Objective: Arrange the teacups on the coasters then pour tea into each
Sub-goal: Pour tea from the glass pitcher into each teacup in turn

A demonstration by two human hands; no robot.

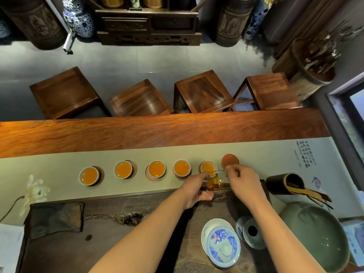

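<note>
Several white teacups filled with amber tea stand in a row on round coasters along the pale table runner (59,166); the leftmost teacup (88,175) and the rightmost teacup (208,167) mark the ends. One bare reddish coaster (230,160) lies to the right of the row. A glass pitcher (217,181) with a little tea sits just below the rightmost cup. My left hand (197,189) grips its left side and base. My right hand (244,182) pinches its rim or handle on the right.
A blue-and-white lidded bowl (222,243) and a small vase (250,233) sit on the dark tea tray (98,243). A green basin (319,237) and a dark utensil holder (283,183) stand at right. A dark cloth (55,219) lies at left. Stools (202,91) stand beyond the table.
</note>
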